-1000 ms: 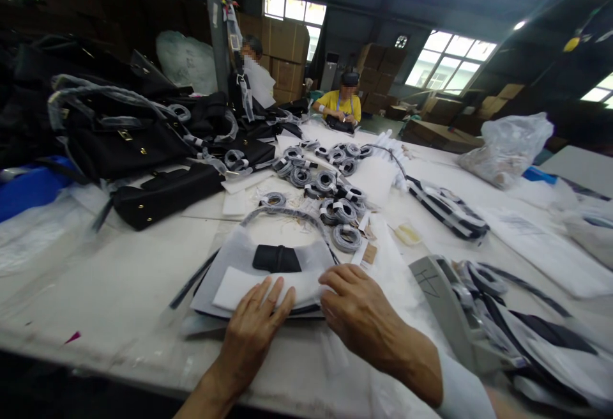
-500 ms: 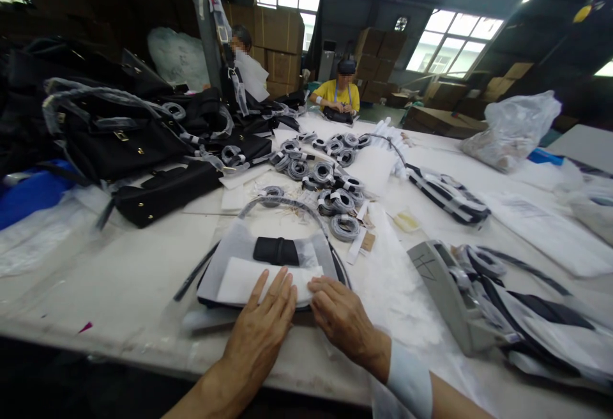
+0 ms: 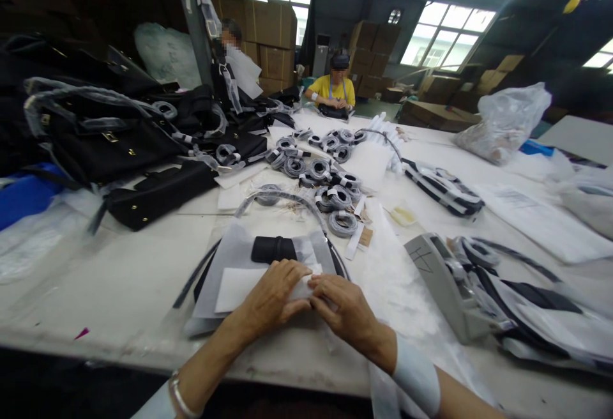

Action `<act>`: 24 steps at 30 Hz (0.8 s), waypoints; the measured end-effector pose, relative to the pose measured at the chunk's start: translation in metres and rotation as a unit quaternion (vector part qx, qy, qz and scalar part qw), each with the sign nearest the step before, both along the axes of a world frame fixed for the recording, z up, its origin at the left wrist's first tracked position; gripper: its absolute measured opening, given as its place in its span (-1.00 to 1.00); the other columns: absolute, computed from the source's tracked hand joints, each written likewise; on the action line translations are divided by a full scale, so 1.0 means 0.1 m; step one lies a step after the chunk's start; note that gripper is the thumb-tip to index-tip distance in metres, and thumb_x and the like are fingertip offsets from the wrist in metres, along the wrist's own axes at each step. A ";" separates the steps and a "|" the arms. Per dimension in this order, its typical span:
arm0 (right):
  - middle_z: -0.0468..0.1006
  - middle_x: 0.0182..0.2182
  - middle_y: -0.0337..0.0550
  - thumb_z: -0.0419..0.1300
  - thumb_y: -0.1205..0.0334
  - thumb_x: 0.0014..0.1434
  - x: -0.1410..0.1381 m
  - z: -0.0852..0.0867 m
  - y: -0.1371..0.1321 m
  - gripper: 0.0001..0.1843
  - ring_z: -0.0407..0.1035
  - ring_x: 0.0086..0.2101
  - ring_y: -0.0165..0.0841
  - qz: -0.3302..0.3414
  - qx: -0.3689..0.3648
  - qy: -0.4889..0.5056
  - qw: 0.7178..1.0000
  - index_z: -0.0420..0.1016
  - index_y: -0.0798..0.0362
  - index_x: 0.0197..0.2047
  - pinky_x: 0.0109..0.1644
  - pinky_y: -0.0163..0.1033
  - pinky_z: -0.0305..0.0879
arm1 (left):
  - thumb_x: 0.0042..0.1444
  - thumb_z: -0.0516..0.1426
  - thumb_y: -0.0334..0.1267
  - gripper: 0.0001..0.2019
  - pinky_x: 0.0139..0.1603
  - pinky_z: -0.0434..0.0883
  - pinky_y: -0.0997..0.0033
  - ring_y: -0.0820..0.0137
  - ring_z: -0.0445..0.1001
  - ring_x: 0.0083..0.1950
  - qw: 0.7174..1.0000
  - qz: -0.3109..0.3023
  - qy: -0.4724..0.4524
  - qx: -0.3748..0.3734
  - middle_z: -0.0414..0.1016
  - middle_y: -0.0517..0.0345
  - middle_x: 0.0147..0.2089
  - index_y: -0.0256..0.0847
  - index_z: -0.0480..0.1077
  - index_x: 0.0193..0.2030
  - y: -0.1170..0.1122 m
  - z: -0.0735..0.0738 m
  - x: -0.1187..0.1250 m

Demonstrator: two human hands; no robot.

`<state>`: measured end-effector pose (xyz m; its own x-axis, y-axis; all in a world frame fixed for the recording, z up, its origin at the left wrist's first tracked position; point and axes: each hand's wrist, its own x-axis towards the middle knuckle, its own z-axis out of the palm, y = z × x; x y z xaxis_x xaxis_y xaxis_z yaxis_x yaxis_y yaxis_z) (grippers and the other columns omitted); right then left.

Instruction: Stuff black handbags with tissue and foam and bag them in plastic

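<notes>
A flat black handbag (image 3: 272,250) wrapped in grey-white tissue lies on the white table (image 3: 119,278) right in front of me, its wrapped handle arching away. A white paper sheet (image 3: 234,288) covers its near part. My left hand (image 3: 272,297) rests on that sheet with its fingers curled, pinching the paper's right edge. My right hand (image 3: 342,310) meets it from the right, fingers bent and pressed on the same edge.
Several coiled wrapped straps (image 3: 325,182) lie beyond the bag. Black handbags (image 3: 110,144) pile up at the left. A grey tape dispenser (image 3: 438,278) and more wrapped straps sit at the right. A clear plastic sack (image 3: 505,122) stands far right. Two people work at the far end.
My left hand went from lying flat on the paper to curled fingers. My right hand slid left until both hands met at the sheet's right edge.
</notes>
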<state>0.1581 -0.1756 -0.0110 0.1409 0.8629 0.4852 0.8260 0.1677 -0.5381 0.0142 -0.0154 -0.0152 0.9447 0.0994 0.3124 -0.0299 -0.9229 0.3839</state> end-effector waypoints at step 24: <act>0.65 -0.31 -0.03 0.31 -0.13 0.02 0.72 -0.16 0.46 -0.49 0.54 -0.24 -0.14 -0.060 -0.160 0.574 0.801 0.57 0.15 -0.16 -0.07 -0.05 0.46 | 0.26 0.00 -0.44 -0.47 0.03 0.32 0.17 0.26 0.39 0.00 0.982 0.002 -0.046 0.181 0.33 -0.01 0.31 -0.08 0.15 0.36 -0.18 -0.12 -0.11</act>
<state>0.2305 -0.1292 -0.0269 0.4278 0.8637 -0.2667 -0.2441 -0.1737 -0.9541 0.0028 -0.0339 -0.0272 0.9110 -0.0307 0.4113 -0.0459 -0.9986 0.0272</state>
